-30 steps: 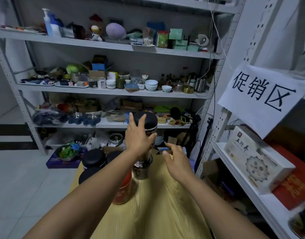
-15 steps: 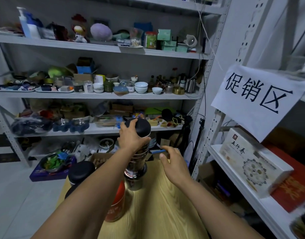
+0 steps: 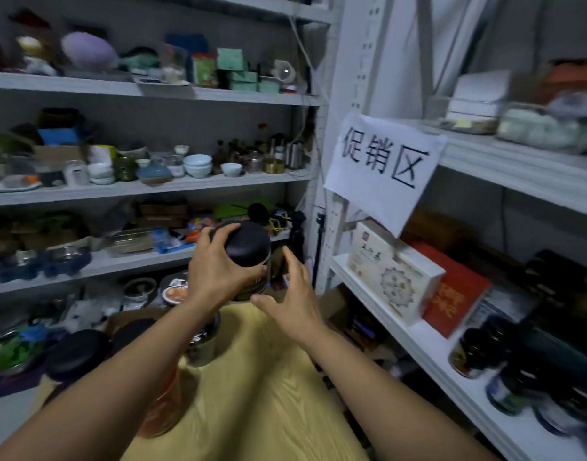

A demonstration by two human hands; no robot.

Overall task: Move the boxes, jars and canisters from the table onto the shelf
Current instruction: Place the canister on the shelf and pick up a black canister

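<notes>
Head view: left hand (image 3: 219, 271) grips the black-lidded canister (image 3: 248, 249) from the top, fingers (image 3: 215, 232) curled round the lid rim and thumb on the near side. A top grip keeps it upright and leaves the body free. The canister is in the air above the far end of the yellow surface (image 3: 252, 400), not resting on it. Right hand (image 3: 293, 301) is just beside the canister's lower right, fingers (image 3: 287, 257) spread wide and holding nothing. It is likely placed to take or steady the base; cannot tell if the thumb touches. More to move on the surface: another black-lidded canister (image 3: 77, 352), a steel canister (image 3: 205, 341) and a red canister (image 3: 165, 404), partly hidden by the left forearm. The white shelf (image 3: 418, 347) on the right holds a white box (image 3: 395, 271), a red box (image 3: 455, 294) leaning beside it, and dark jars (image 3: 478, 351) nearer the camera, blurred. A paper sign (image 3: 381, 168) hangs above. Judgement: mid-carry, task partly done, and the next move is across to the right shelf. Risk: clipping the white box.
</notes>
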